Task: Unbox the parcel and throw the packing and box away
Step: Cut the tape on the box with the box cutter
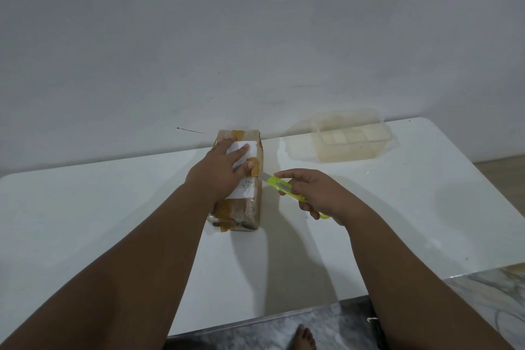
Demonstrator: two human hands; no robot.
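A brown cardboard parcel [251, 207], wrapped in tan tape and bearing a white label, lies on the white table [99, 207] near the back edge. My left hand [218, 172] rests flat on top of it, fingers spread over the label. My right hand [315, 193] grips a lime-green utility knife [284, 185]. Its short blade is extended and its tip touches the parcel's right side, about halfway along.
A clear plastic container [352, 138] stands at the back right of the table, against the grey wall. The table's front edge runs diagonally at lower right, with marbled floor [326, 324] and a bare foot [305, 337] below it.
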